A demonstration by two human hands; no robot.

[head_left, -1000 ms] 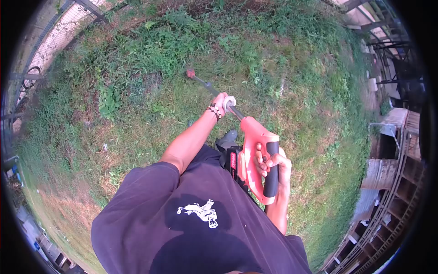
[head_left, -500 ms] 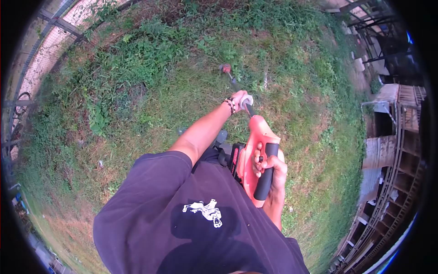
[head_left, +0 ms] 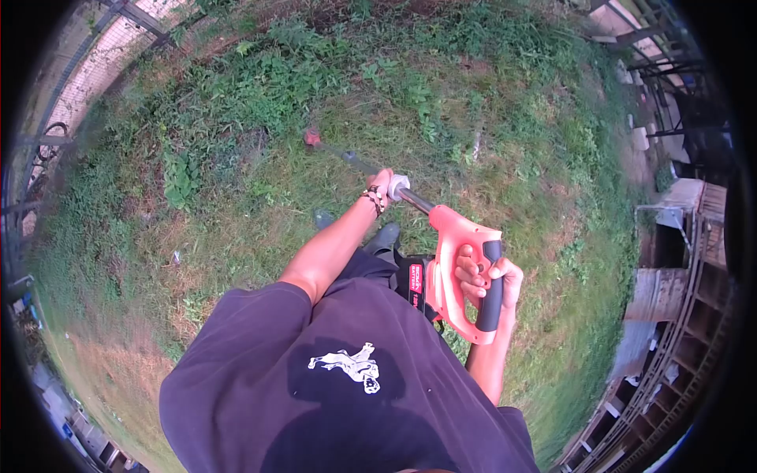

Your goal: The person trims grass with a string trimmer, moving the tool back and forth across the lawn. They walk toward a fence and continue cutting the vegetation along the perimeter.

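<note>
A cordless grass trimmer [head_left: 449,272] with an orange-red body slants across the front of me. My right hand [head_left: 506,282] is wrapped round its black rear grip, fingers through the handle opening. Farther along, my left hand [head_left: 380,183], with a beaded bracelet at the wrist, is closed on the shaft beside a pale ring-shaped fitting [head_left: 399,187]. At the far end, the red trimmer head [head_left: 313,138] is low over the grass, left of centre. A black battery [head_left: 415,285] sits on the body's left side, close to my shirt.
Grass [head_left: 544,315] surrounds my boots [head_left: 385,236], with taller leafy weeds [head_left: 260,87] ahead and to the left. A mesh fence [head_left: 87,63] stands at the upper left. Along the right runs a wooden and sheet-metal structure [head_left: 658,292].
The trimmer head has swung left through the grass, and my left hand has shifted left with the shaft. The rear body and my right hand have moved slightly right.
</note>
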